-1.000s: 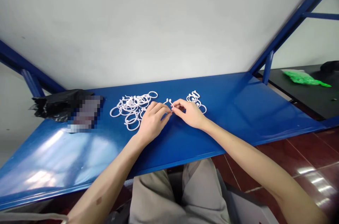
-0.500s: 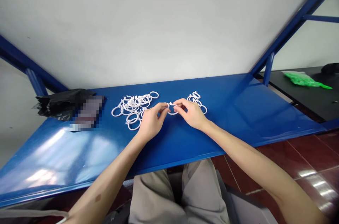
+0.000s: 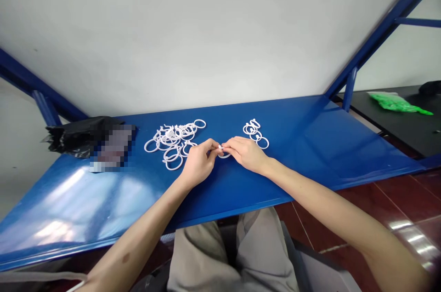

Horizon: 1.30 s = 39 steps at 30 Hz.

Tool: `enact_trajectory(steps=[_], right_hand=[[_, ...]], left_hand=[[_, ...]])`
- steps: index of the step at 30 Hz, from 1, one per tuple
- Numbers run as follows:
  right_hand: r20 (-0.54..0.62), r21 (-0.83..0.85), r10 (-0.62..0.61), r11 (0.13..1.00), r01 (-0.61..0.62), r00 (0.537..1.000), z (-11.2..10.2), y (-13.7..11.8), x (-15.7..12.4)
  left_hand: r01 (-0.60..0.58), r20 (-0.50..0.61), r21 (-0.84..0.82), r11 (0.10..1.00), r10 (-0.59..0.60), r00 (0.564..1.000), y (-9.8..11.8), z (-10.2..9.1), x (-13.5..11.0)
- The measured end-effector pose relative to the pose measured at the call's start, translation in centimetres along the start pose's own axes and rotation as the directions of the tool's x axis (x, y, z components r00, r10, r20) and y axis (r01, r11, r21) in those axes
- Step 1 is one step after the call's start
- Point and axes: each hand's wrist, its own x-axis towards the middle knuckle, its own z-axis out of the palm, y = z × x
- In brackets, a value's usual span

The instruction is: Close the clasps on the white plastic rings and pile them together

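One white plastic ring [image 3: 225, 156] is held over the bench [image 3: 303, 145], partly hidden by fingers; contact with the surface can't be told. Its small knob [image 3: 220, 146] is pinched by the left hand [image 3: 199, 163], thumb and fingertips closed. The other side is gripped by the right hand [image 3: 251, 154], fingers bunched. Left of the held ring, a loose ring pile [image 3: 171, 135] is spread; right and behind it, a smaller ring cluster [image 3: 255, 133] is laid out.

Left hand [image 3: 200, 163] and right hand [image 3: 248, 155] pinching one white ring [image 3: 224, 157], larger ring pile [image 3: 170, 135] leftward, smaller ring cluster [image 3: 255, 133] rightward, blue table [image 3: 310, 145] beneath
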Motion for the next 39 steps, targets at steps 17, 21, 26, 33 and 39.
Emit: enact_trajectory(steps=[17,21,26,33,39], right_hand=[[-0.193,-0.139,0.510,0.832,-0.537,0.839,-5.3,5.6,0.5],[-0.110,-0.231,0.556,0.792,-0.565,0.824,-5.4,5.5,0.4],[-0.173,-0.282,0.506,0.796,-0.535,0.845,-5.3,4.9,0.6],[-0.098,0.014,0.307,0.951,-0.307,0.947,-3.6,1.0,1.1],[0.005,0.255,0.312,0.918,-0.303,0.950,-1.5,-1.2,1.0]], left_hand=[[0.199,-0.348,0.692,0.694,0.079,0.934,-5.7,-4.2,2.1],[0.303,-0.381,0.691,0.656,-0.025,0.924,-5.0,-4.3,2.3],[0.319,-0.485,0.606,0.729,0.020,0.874,-3.6,-4.5,2.1],[0.127,-0.435,0.454,0.882,0.094,0.896,-1.1,-2.4,1.4],[0.020,-0.318,0.253,0.967,0.063,0.946,0.2,-0.4,0.5]])
